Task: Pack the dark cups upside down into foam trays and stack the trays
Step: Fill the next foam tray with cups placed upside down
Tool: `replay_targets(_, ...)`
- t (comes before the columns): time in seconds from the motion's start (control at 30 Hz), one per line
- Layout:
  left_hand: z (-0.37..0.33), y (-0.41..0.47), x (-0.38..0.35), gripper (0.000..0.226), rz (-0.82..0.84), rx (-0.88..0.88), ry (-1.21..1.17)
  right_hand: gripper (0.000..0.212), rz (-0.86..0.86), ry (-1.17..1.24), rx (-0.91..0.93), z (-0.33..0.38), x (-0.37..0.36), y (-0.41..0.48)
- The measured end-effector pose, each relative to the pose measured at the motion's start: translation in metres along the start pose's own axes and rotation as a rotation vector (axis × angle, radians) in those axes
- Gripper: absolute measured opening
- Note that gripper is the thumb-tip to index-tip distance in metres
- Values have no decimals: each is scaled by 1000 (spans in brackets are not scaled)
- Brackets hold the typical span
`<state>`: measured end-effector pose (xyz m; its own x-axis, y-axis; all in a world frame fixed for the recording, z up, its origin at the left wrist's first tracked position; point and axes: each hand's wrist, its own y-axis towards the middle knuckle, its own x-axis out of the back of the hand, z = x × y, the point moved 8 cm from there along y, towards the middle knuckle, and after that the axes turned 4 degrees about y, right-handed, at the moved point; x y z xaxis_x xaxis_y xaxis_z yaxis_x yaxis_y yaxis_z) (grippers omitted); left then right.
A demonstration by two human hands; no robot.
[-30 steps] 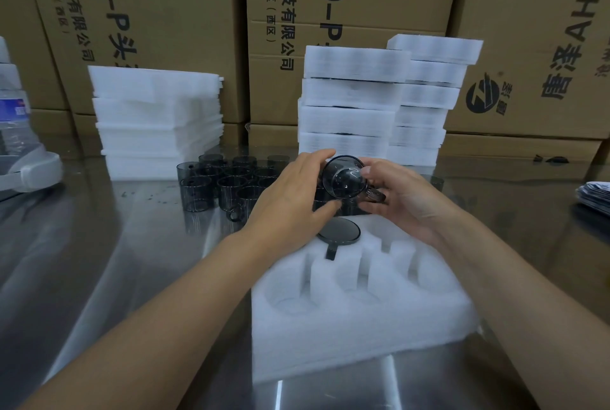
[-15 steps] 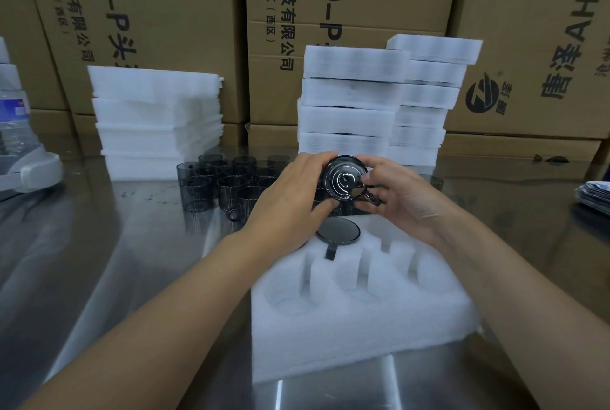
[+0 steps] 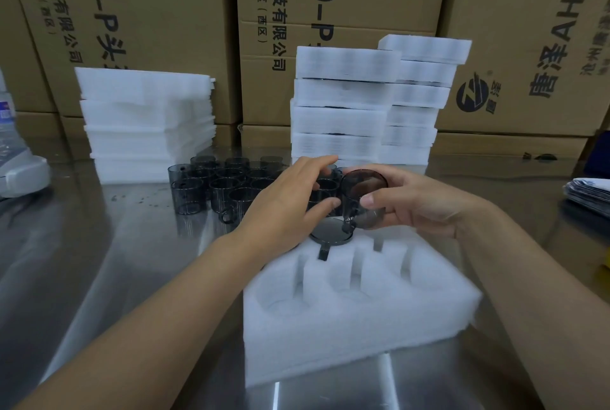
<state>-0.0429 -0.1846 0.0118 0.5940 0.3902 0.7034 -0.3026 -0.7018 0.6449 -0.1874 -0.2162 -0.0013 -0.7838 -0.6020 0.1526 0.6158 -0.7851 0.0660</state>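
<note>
My right hand (image 3: 416, 205) holds a dark translucent cup (image 3: 363, 198) upside down, base up, just above the far edge of a white foam tray (image 3: 356, 320) lying on the steel table. My left hand (image 3: 287, 205) is beside it on the left, its thumb tip at the cup's side and its fingers spread over the loose cups. One dark cup (image 3: 330, 233) sits upside down in the tray's far left pocket, handle in the slot. Several upright dark cups (image 3: 224, 183) stand in a cluster behind the tray, partly hidden by my left hand.
A stack of foam trays (image 3: 145, 125) stands at the back left. Two taller stacks of foam trays (image 3: 343, 105) rise behind my hands. Cardboard boxes (image 3: 330, 13) wall off the back. A white device (image 3: 19, 172) lies far left, papers (image 3: 591, 191) far right.
The cup turned from facing me to base up and moved slightly right and down toward the tray. My left hand's grip loosened to a thumb touch.
</note>
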Motion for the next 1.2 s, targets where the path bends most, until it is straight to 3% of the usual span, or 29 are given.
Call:
replay_targets(0.33, 1, -1, -2, 52, 34, 27, -26, 34, -202, -135, 20, -13, 39, -6)
replay_targets(0.67, 2, 0, -5, 34, 74, 10, 13, 45, -139, -170, -57, -31, 53, -10)
replay_targets(0.97, 2, 1, -5, 29, 85, 17, 21, 51, -64, -450, -241, -40, 45, -13)
replay_targets(1.1, 5, 0, -4, 26, 57, 52, 97, 50, -107, -456, -207, -35, 42, -12)
replay_targets(1.2, 17, 1, 2, 29, -3, 178, 180, 57, -197, -479, -167, -31, 44, -7)
